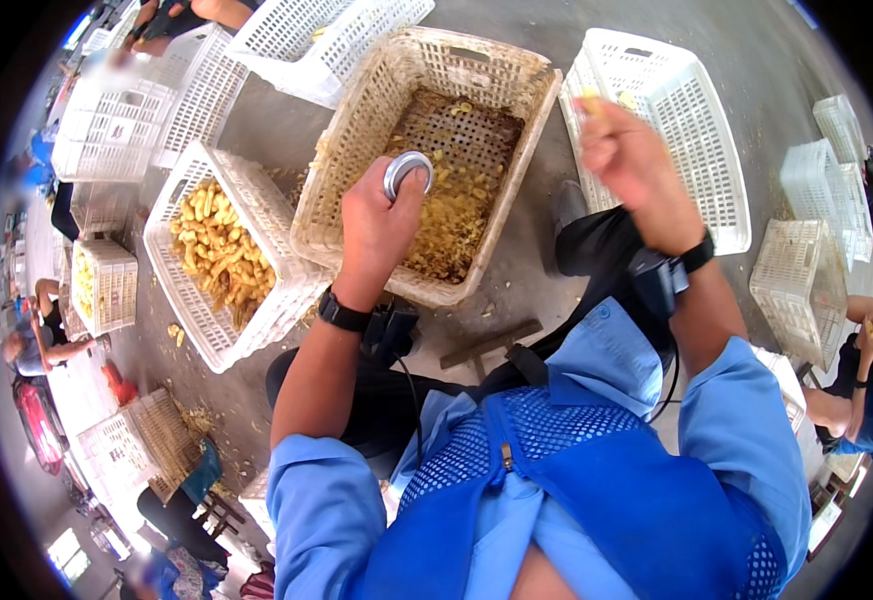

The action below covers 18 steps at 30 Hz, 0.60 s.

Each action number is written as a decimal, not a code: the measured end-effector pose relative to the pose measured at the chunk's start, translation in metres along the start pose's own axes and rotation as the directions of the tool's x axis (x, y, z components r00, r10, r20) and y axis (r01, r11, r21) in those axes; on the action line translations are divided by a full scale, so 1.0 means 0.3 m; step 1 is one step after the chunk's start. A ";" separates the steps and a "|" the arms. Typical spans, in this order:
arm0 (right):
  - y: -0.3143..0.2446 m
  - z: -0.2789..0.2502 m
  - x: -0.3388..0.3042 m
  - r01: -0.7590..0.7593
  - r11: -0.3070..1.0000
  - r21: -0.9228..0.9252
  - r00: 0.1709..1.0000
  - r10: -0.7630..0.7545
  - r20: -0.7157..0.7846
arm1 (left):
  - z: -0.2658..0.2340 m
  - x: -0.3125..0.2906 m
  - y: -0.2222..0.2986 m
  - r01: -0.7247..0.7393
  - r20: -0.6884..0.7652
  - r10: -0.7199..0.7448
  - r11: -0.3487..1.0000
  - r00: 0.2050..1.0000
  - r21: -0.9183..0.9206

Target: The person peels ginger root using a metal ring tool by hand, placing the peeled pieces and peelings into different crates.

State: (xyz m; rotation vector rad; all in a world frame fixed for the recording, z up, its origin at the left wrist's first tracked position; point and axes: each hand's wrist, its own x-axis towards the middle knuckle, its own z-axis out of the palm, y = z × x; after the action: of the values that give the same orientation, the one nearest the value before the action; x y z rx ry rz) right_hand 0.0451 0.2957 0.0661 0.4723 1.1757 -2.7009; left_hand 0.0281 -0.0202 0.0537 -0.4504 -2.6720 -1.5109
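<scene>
Head view showed the left hand [385, 215] curled round a metal tool [409, 172] above the scrap basket [349, 130]. Right of this basket, the blurred right hand [629, 150] pinched a yellow piece [589, 102] near a white basket [725, 170]; a weak pinch could drop it onto the floor [502, 310].

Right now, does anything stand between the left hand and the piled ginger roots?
Yes: the soiled crate's left wall and the ginger crate's right wall lie between the left hand and the ginger roots. Relative heights are unclear.
</scene>
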 end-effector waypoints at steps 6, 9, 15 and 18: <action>-0.392 -0.630 0.066 0.388 0.922 0.016 0.921 -0.386 -0.056 | -0.022 -0.015 -0.039 0.044 0.016 -0.041 0.970 0.999 -0.238; -0.510 -0.795 0.035 0.323 0.936 0.138 0.891 -0.252 -0.379 | -0.084 -0.012 0.000 -0.046 0.012 0.047 0.995 0.999 -0.090; -0.401 -0.604 0.108 0.084 0.980 0.181 0.994 -0.071 -0.080 | -0.348 -0.021 0.092 -0.057 -0.204 -0.060 0.851 0.977 -0.521; -0.314 -0.356 0.097 0.047 0.992 0.116 0.999 -0.048 0.014 | -0.593 -0.013 0.093 -0.126 -0.336 -0.092 0.810 0.938 -0.572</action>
State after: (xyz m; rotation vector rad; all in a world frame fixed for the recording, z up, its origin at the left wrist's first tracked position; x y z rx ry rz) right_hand 0.0165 0.4374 0.0519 0.4416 1.0430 -2.8195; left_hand 0.0201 -0.1576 0.1697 -0.1847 -1.8898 -2.1664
